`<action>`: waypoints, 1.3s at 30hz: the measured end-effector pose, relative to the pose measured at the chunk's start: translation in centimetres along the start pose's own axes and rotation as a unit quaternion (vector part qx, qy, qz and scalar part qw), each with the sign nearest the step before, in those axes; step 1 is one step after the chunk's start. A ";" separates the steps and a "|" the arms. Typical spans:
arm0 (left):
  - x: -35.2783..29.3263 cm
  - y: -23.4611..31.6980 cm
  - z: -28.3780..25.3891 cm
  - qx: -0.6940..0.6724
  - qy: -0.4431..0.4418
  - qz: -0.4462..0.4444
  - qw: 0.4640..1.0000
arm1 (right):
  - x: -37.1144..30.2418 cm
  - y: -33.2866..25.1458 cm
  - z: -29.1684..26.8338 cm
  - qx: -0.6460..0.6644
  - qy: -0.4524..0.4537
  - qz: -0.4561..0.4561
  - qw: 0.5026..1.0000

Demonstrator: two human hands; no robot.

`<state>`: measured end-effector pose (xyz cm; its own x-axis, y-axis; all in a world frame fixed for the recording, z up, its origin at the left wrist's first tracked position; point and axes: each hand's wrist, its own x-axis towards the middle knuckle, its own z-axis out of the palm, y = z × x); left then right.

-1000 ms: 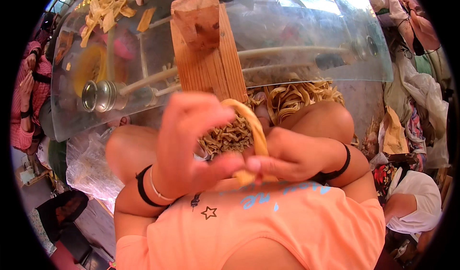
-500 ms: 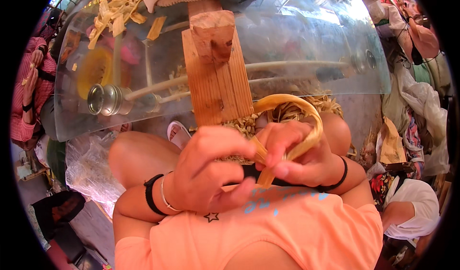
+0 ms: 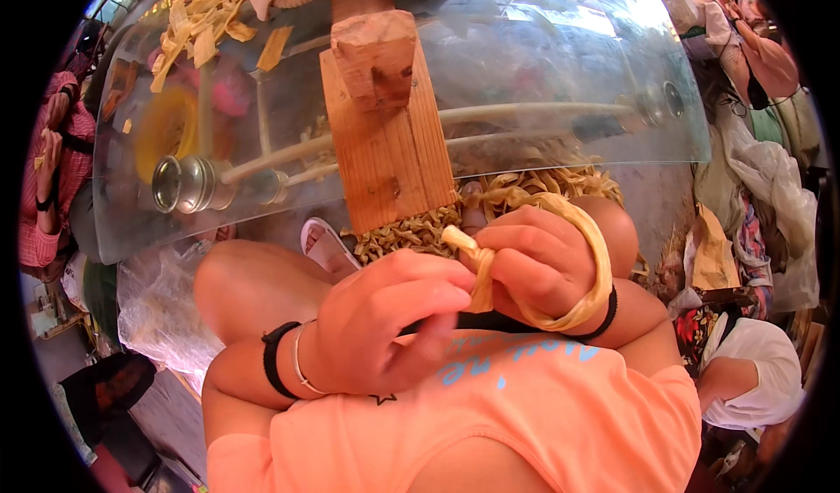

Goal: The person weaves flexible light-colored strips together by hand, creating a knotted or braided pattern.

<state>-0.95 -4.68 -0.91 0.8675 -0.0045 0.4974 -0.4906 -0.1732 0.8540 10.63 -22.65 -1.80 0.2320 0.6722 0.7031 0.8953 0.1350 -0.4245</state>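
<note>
— Dough strip (image 3: 573,270), pale yellow and rope-like: where do we have it?

— Looped around our right hand (image 3: 534,265), over the back of the wrist and down under it, with the two ends meeting in a knot just left of the knuckles, above our lap.

— And the fingers?

— Our right-hand fingers are curled in, closed over the strip near the knot. Our left hand (image 3: 385,318) comes across from the left, its fingers bent together, fingertips pinching the strip's hanging end just below the knot. The two hands touch there.

— What lies around us?

— Our knees are drawn up, an orange shirt (image 3: 490,414) at the bottom of the view. A black band and a thin bangle (image 3: 297,362) sit on our left wrist, a black band on the right.

— Beyond the hands?

— A heap of cut yellow strips (image 3: 420,226) lies just past our knuckles, at the foot of an upright wooden block (image 3: 385,143). Behind that stands a curved clear panel (image 3: 560,64), with a metal cup-shaped fitting (image 3: 184,182) on its left part and pale rods running across.

— Anyone else?

— A person in a pink checked sleeve (image 3: 52,187) at the far left, another in white (image 3: 744,379) at the lower right.
</note>
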 end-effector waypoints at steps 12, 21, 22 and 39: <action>-0.3 -1.2 -1.8 0.040 -0.064 0.007 0.997 | 1.1 0.4 0.0 0.058 -0.046 0.055 0.996; 1.6 0.0 -4.0 0.056 -0.095 -0.048 0.993 | 1.5 0.3 -2.8 0.181 -0.088 0.179 0.963; 1.8 0.4 -3.2 0.062 -0.085 -0.060 0.993 | 1.4 0.3 -2.5 0.192 -0.087 0.181 0.961; 1.1 -0.5 -1.7 0.020 -0.133 -0.013 0.991 | 0.7 -0.7 -0.2 0.678 -0.039 0.352 0.645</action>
<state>0.13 -2.96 -0.50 0.8735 -0.2585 0.4124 -0.4683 -0.2151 0.8570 10.26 -22.47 -0.92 0.3321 0.9416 0.0564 -0.5878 0.2533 -0.7683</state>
